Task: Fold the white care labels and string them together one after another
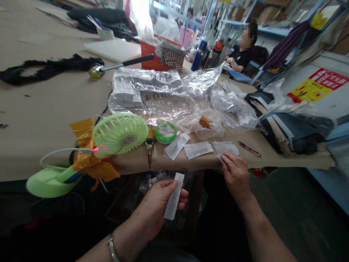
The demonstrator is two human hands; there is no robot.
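Printed strip (173,199), pinched by the left hand (159,198), is best held flat while the right hand (236,175), grip unclear, touches the paper slips (225,147) lightly.

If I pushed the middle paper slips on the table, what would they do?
The slips would probably slide, lying loose on the table. They look thin, so likely light and bendy. Nothing visible ties them, so they might spread.

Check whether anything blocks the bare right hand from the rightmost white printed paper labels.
Nothing visible does: the right hand touches the near edge of those white labels, and the small pink-handled metal snips lie aside, to their right.
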